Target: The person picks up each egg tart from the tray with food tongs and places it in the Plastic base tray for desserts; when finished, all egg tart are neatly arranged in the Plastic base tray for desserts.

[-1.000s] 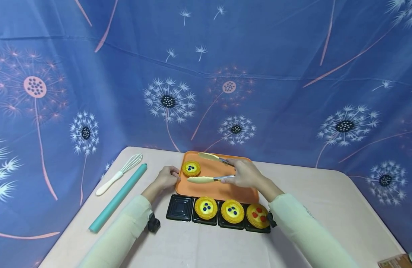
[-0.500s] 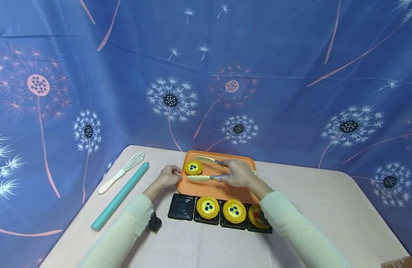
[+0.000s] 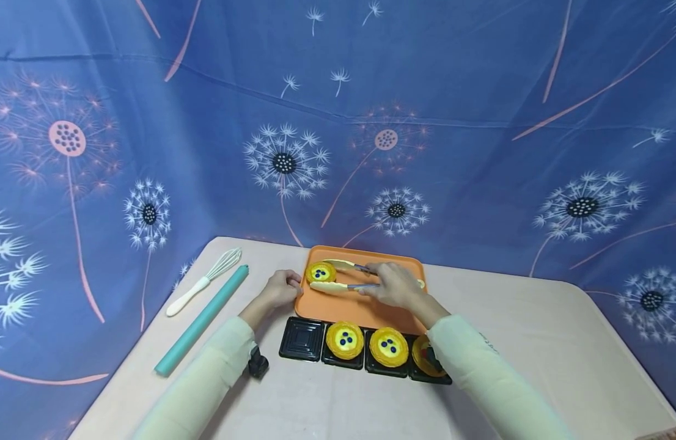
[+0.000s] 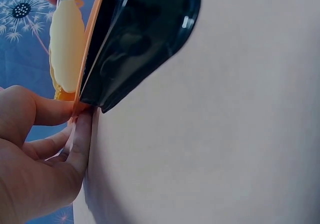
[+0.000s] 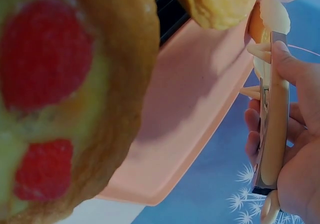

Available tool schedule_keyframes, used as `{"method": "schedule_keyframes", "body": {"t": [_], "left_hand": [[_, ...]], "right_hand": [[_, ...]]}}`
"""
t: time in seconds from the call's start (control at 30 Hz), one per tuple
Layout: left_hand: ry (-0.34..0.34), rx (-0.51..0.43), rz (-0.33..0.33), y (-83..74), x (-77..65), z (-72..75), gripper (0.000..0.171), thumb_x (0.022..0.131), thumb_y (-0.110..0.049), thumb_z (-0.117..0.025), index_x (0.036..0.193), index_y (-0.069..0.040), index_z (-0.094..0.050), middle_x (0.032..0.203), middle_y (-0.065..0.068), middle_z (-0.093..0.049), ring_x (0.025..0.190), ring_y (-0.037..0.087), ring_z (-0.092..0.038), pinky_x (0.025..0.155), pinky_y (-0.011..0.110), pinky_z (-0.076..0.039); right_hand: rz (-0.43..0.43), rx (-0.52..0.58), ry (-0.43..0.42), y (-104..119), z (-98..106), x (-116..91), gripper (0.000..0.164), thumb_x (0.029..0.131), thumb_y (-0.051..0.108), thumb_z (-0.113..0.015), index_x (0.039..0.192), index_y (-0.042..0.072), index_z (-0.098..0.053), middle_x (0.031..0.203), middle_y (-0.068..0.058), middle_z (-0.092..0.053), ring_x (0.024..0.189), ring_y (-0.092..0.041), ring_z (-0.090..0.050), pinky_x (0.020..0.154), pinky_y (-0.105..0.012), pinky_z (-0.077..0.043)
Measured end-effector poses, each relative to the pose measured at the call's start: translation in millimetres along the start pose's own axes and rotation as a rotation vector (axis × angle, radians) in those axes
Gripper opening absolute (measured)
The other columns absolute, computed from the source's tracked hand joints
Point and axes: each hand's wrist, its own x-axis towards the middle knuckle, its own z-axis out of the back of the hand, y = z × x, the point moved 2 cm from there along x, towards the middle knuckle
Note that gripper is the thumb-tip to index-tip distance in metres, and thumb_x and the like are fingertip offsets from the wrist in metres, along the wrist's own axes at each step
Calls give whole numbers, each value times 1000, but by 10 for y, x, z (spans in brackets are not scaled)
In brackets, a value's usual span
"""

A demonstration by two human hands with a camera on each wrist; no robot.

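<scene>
My left hand (image 3: 280,289) pinches the left edge of the orange tray (image 3: 360,310) between thumb and fingers, as the left wrist view also shows. My right hand (image 3: 395,286) holds tongs (image 5: 275,134) with cream tips over the tray. The spread tips straddle a small tart (image 3: 320,272) with blueberries at the tray's left end. In front of the tray is a row of black square bases (image 3: 302,339). Two hold blueberry tarts (image 3: 345,340); the rightmost bears a raspberry tart (image 5: 115,84), partly hidden by the right sleeve in the head view. The leftmost base shows its ridged floor.
On the left of the table lie a white whisk (image 3: 206,281) and a teal rolling pin (image 3: 203,321). A blue dandelion-print cloth (image 3: 338,153) hangs behind the table's far edge. Part of a brown object (image 3: 665,434) shows at the bottom right corner.
The tongs have moved left towards the tart on the tray, and their tips now lie on either side of it. My left hand keeps its grip on the tray's edge.
</scene>
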Motion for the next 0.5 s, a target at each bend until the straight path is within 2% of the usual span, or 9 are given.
{"method": "schedule_keyframes", "body": {"t": [0.13, 0.23, 0.33, 0.4, 0.43, 0.5], "left_hand": [[-5, 0, 1, -20, -7, 1, 21, 82, 5, -58, 103, 3, -63, 84, 9, -54, 73, 19, -49, 60, 26, -39], [-1, -5, -2, -30, -12, -5, 21, 82, 5, -58, 103, 3, -63, 83, 9, -53, 74, 19, -48, 61, 26, -39], [3, -15, -7, -32, -17, -11, 21, 83, 5, -59, 103, 4, -62, 82, 8, -53, 73, 18, -48, 61, 25, -39], [3, -18, -10, -32, -21, -11, 20, 83, 4, -60, 103, 4, -61, 80, 7, -53, 72, 17, -49, 61, 25, -39], [1, -13, -15, -36, -28, -8, 20, 83, 4, -61, 102, 5, -61, 79, 7, -53, 71, 17, -49, 61, 24, -39], [-3, -10, -21, -36, -31, -3, 19, 82, 3, -61, 102, 5, -61, 78, 6, -53, 71, 17, -49, 61, 24, -39]], "right_hand": [[13, -5, -18, 1, 23, 0, 60, 85, 42, -77, 131, 6, -64, 93, -8, -72, 48, -12, -42, 47, -28, -32], [25, -4, -30, 1, 48, -5, 60, 86, 41, -77, 132, 6, -63, 112, -12, -71, 45, -11, -40, 46, -28, -31], [21, -6, -27, 5, 78, -10, 61, 87, 42, -76, 135, 8, -61, 118, -13, -69, 42, -9, -34, 44, -26, -28], [18, -10, -23, 9, 100, -16, 63, 87, 42, -75, 138, 9, -59, 121, -14, -68, 40, -9, -30, 43, -25, -25], [13, -11, -23, 11, 113, -20, 63, 87, 42, -75, 138, 9, -59, 115, -14, -70, 40, -9, -30, 42, -25, -25], [17, -15, -29, 18, 139, -25, 63, 87, 42, -76, 138, 9, -59, 115, -13, -71, 39, -9, -29, 42, -25, -24]]}}
